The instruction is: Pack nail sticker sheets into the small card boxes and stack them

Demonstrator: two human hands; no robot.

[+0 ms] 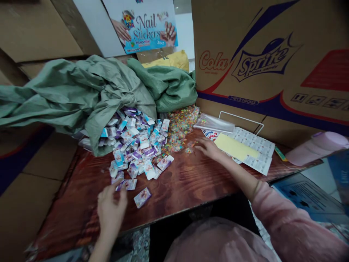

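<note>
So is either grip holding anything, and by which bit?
I can't tell: the left grip is at a small purple-and-white cardboard box, the right grip by a pile of tiny multicoloured packets.

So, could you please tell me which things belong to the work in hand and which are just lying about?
Probably in use:
- small printed boxes, nearest the left fingers
- colourful pieces, nearest the right fingers
- green sacks behind both

Seemingly just lying about:
- pink bottle
- Sprite carton
- yellow sheet
</note>
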